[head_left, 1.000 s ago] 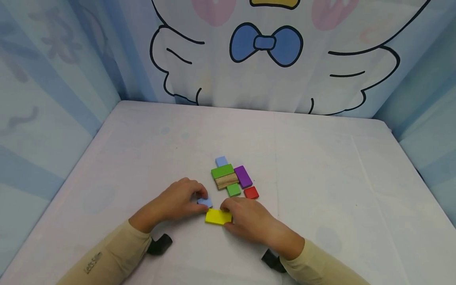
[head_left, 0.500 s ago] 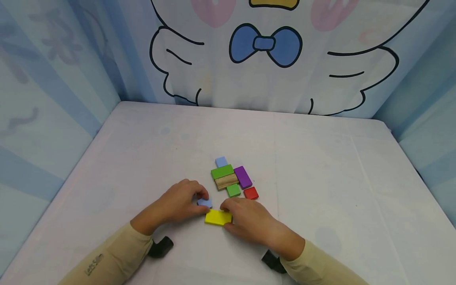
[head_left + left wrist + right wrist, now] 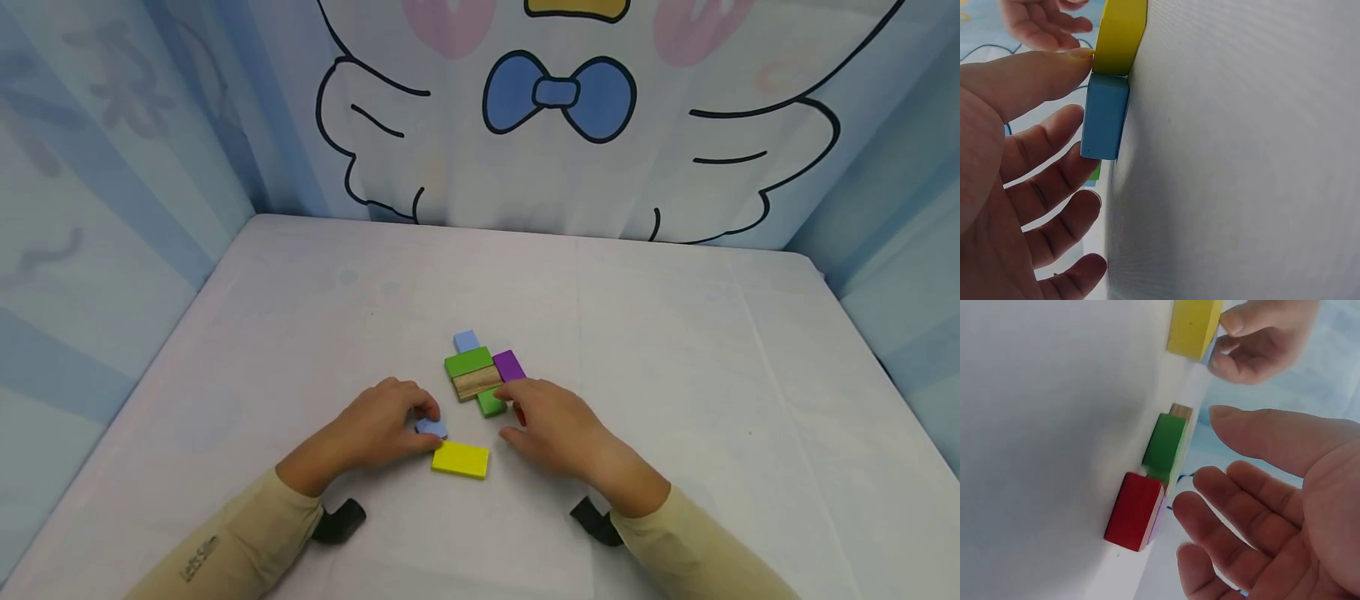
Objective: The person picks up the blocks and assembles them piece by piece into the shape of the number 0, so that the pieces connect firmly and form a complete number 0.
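Note:
A light blue block (image 3: 431, 428) lies between the thumb and fingers of my left hand (image 3: 378, 425). In the left wrist view a fingertip rests at the far end of this block (image 3: 1105, 119), while the thumb touches the corner of the adjoining yellow block (image 3: 1121, 37). The right hand (image 3: 558, 429) hovers with relaxed, parted fingers over the red block, which it mostly hides in the head view. From the right wrist, the red block (image 3: 1134, 511) shows beside a small green block (image 3: 1166, 447), with nothing between thumb and fingers.
Beyond the hands sits a cluster: a long green block (image 3: 468, 362), a wood-grain block (image 3: 476, 382), a purple block (image 3: 509, 365) and another light blue block (image 3: 466, 341). They lie on a white-covered table (image 3: 675, 350) with printed curtains (image 3: 562, 175) around it.
My right hand has let go of the yellow block and moved up and right to the red block. The left hand has hardly moved.

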The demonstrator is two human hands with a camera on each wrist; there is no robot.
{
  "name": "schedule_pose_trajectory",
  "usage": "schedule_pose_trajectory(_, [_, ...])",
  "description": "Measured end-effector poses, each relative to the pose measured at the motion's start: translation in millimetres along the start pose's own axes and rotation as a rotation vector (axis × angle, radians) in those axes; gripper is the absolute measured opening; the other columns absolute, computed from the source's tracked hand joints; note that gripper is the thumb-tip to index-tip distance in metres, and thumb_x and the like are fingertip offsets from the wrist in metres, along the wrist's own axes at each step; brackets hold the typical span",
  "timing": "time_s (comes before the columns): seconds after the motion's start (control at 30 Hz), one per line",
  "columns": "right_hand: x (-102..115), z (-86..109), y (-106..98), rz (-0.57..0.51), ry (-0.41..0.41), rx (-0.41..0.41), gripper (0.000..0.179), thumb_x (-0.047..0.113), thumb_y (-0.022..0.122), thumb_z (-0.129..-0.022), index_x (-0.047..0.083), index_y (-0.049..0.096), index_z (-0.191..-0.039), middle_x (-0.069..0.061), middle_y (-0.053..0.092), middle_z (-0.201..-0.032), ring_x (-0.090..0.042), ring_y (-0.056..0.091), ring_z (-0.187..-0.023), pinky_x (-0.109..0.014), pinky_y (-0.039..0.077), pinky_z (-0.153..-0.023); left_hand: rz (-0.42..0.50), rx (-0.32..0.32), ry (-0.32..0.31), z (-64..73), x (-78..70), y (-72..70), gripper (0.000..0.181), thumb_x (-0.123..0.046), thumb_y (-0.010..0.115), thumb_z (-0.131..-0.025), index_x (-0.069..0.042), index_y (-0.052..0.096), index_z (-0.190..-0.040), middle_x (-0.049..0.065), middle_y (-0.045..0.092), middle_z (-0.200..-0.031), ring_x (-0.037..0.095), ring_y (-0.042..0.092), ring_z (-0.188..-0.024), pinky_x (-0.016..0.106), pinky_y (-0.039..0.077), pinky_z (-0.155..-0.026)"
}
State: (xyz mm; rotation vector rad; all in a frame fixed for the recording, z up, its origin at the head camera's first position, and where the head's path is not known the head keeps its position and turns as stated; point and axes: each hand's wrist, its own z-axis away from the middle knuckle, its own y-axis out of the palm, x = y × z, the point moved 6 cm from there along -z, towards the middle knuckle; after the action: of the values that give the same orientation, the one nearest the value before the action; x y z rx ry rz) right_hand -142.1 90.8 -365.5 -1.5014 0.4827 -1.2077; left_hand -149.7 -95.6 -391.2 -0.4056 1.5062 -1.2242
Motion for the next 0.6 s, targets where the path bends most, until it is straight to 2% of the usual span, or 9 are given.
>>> schedule_pose_trajectory(0.1, [-3,-3.6,0,-0.003,0.000,-0.007,0.042,0.015,0.075,-0.090,0.001,0.063,-0.128,-0.012,0.066,-0.121,-0.029,0.062,-0.112,-0.046,0.048,-0.099,0.003,0.000,0.006,0.2,-0.7,-0.2,0.020,-0.028,0.081,-0.084,-0.015,0.071,-0.096,-0.008,0.062,-0.090,0.016,0.052,-0.088,0.035,0.046,-0.079])
schedule_pose_trajectory(0.3, [-5,-10.1,3,0.001,0.008,-0.006,0.042,0.016,0.075,-0.091,0.000,0.063,-0.128,-0.013,0.067,-0.118,-0.029,0.061,-0.110,-0.044,0.048,-0.098,0.002,0.003,-0.011,0.7,-1.0,0.0,0.020,-0.028,0.081,-0.085,-0.015,0.071,-0.096,-0.008,0.061,-0.090,0.016,0.051,-0.088,0.035,0.046,-0.079])
schedule_pose_trajectory(0.6, [-3,-17.4,5,0.068,-0.006,-0.023,0.041,0.024,0.076,-0.091,-0.001,0.063,-0.121,-0.010,0.067,-0.106,-0.026,0.060,-0.098,-0.039,0.052,-0.088,0.004,-0.002,0.017,0.7,-2.2,-1.0,0.020,-0.027,0.081,-0.084,-0.014,0.071,-0.096,-0.008,0.061,-0.090,0.015,0.052,-0.086,0.034,0.046,-0.078])
